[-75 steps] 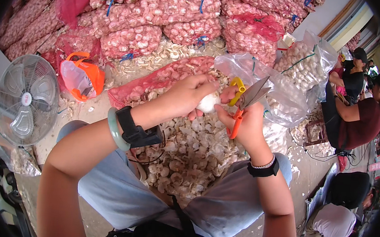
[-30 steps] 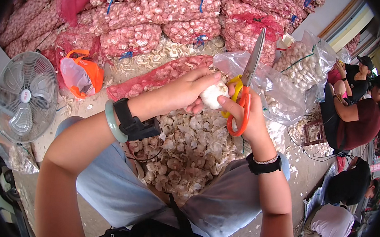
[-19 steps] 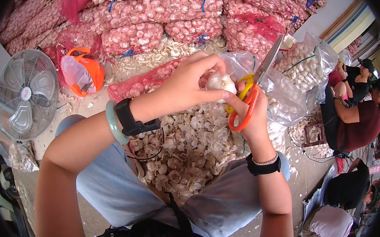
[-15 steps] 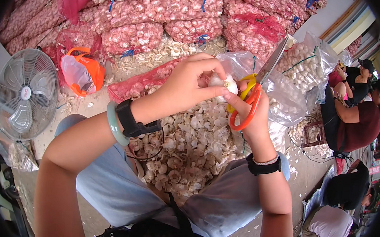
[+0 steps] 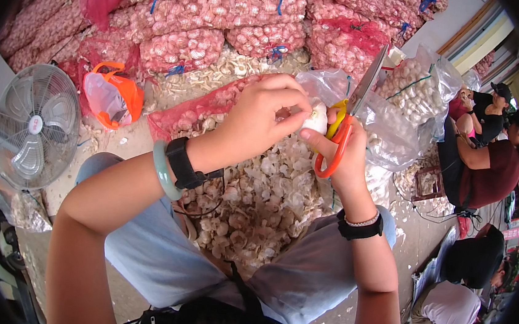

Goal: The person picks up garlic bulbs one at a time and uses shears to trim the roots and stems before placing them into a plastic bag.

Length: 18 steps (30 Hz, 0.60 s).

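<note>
A white garlic bulb [image 5: 317,119] is held up between my two hands, over the pile of garlic skins. My left hand [image 5: 270,108] has its thumb and fingertips pinched together at the bulb's left edge; any loose skin between them is too small to make out. My right hand [image 5: 348,154] grips scissors [image 5: 335,145] with orange and yellow handles, its thumb pressed on the underside of the bulb. The scissor blades look closed and point up and away to the right. Below, garlic skins and trimmings [image 5: 262,205] heap between my knees.
Red mesh sacks of garlic [image 5: 217,10] are stacked at the back. A fan [image 5: 35,127] and an orange bag [image 5: 130,98] stand left. At right are clear bags of white bulbs [image 5: 408,82] and several seated people, one in a maroon shirt [image 5: 492,173].
My left thumb has drawn back from the bulb's front and now meets the fingertips at its left edge. The bulb has turned slightly toward my right hand, which still holds the scissors.
</note>
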Each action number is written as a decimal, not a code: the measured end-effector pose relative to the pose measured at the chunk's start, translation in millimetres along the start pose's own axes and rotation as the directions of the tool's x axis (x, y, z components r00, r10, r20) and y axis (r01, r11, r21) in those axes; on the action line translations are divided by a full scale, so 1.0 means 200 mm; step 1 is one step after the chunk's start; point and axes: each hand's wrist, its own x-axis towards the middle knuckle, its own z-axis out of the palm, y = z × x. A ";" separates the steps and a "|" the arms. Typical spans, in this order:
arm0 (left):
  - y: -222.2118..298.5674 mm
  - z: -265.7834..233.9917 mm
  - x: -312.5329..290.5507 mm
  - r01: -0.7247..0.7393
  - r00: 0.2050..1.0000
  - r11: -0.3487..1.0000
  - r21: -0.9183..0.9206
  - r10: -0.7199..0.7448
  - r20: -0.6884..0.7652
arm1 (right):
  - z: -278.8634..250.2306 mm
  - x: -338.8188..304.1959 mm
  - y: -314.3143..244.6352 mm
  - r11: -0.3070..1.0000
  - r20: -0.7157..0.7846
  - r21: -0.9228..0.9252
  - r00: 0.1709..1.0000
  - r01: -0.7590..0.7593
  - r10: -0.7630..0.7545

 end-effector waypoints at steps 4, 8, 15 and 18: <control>0.00 0.02 0.01 0.000 1.000 1.000 -0.023 -0.001 -0.031 | -0.02 0.00 0.01 0.998 0.003 -0.059 1.000 -0.019 0.019; -0.02 0.03 0.01 -0.016 0.998 1.000 -0.004 0.015 -0.058 | -0.01 0.00 -0.01 0.994 -0.002 -0.007 0.994 -0.109 0.109; -0.02 0.01 0.02 -0.010 1.000 0.988 0.153 0.009 0.005 | -0.02 0.00 -0.03 0.979 0.039 0.109 0.985 -0.173 0.169; 0.00 0.01 0.03 -0.034 0.999 0.986 0.163 0.035 0.000 | -0.02 0.00 -0.05 0.975 0.054 0.076 0.977 -0.210 0.207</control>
